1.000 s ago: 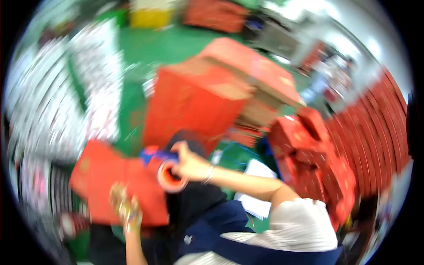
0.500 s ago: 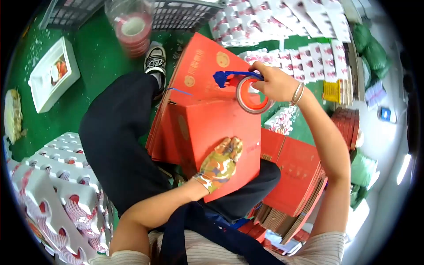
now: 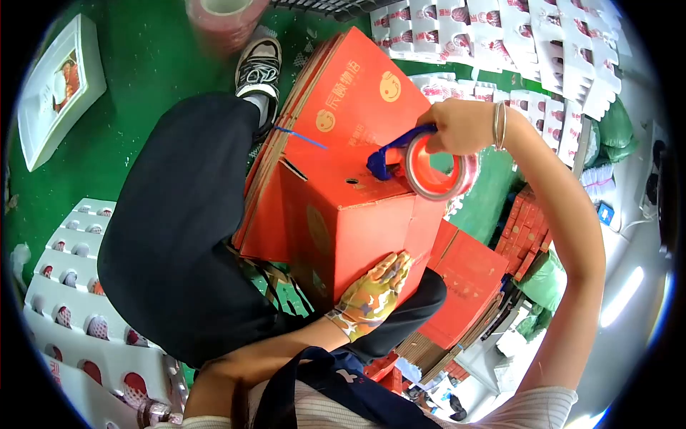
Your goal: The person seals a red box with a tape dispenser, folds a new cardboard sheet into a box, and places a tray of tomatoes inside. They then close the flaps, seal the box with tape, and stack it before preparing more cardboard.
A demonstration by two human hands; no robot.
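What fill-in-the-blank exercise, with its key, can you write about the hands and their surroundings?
1. The left hand, in a ____-patterned glove, rests against the red box.
2. The ____-coloured tape dispenser is held in the right hand.
3. The floor is coloured ____.
Missing words: camouflage; blue; green.

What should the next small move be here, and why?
Probably press the blue plastic tape dispenser, with its red-cored tape roll, against the edge of the red cardboard box: the bare right hand holds it close by that edge, and the camouflage-gloved left hand lies flat on the box, apparently steadying it.
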